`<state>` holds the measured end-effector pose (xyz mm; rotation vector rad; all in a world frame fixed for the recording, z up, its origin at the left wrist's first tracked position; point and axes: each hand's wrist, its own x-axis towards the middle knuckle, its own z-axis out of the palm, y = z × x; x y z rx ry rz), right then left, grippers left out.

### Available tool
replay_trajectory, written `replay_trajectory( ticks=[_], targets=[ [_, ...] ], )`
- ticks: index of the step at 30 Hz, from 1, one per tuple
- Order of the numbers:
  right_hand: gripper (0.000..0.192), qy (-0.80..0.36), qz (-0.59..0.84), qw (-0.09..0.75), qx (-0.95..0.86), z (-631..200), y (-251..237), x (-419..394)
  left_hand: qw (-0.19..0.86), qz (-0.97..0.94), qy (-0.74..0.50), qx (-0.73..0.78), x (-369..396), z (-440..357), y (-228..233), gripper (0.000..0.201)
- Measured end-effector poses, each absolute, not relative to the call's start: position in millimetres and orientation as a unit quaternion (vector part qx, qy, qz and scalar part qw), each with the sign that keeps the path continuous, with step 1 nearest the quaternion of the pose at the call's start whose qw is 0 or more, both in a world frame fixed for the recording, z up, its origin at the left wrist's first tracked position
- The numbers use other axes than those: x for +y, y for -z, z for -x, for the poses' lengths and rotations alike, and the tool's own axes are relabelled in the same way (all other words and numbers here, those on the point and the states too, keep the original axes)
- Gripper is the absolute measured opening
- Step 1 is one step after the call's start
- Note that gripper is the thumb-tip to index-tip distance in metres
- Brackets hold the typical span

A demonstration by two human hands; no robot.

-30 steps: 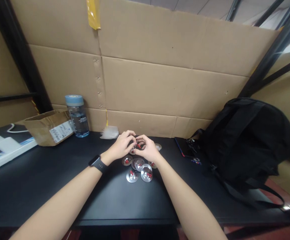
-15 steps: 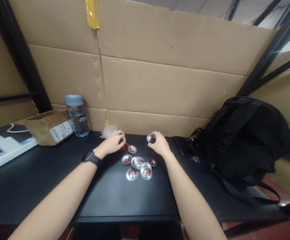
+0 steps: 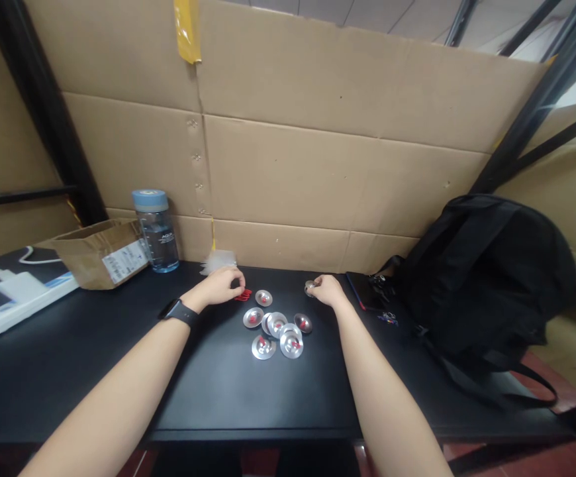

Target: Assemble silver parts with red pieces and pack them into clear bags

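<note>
The right hand (image 3: 326,291) has dropped to the table (image 3: 119,371), fingers pinching a small silver disc (image 3: 310,287), half hidden. The left hand (image 3: 221,286) curls over red bits (image 3: 243,295); its grip is hard to tell.

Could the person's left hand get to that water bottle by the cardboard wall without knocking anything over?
Probably yes. The left hand rests on the black table, fingers at some red pieces. Bare tabletop lies between it and the water bottle. The brown paper bag sits on the bottle's far side, out of the way.
</note>
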<state>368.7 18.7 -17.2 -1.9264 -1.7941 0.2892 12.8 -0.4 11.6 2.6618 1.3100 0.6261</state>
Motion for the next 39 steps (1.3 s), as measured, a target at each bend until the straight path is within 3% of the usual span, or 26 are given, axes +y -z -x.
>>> replay_trajectory(
  ticks=[6,16,21,26,32,39],
  targets=[
    [0.022,-0.112,0.694,0.226,-0.675,-369.1,19.3,19.5,0.063,-0.885,-0.249,0.387,-11.5,-32.9,-15.7,0.019],
    [0.023,-0.093,0.676,0.233,-0.693,-367.2,19.1,16.4,0.018,-0.921,-0.172,0.350,-25.5,-52.9,-13.6,0.024],
    [0.037,-0.060,0.688,0.238,-0.683,-362.7,17.3,14.3,0.042,-0.920,-0.189,0.340,-23.7,-54.2,-8.1,0.032],
    [0.038,-0.052,0.692,0.234,-0.680,-358.5,15.2,9.8,0.035,-0.917,-0.186,0.351,-27.0,-57.7,-7.4,0.044],
    [0.036,-0.055,0.692,0.240,-0.678,-356.7,14.1,8.0,-0.001,-0.913,-0.171,0.371,-28.5,-63.7,-5.5,0.026],
    [0.031,-0.052,0.686,0.249,-0.681,-351.0,13.4,2.8,-0.037,-0.916,-0.179,0.357,-28.5,-71.8,-1.0,0.020]
  ],
)
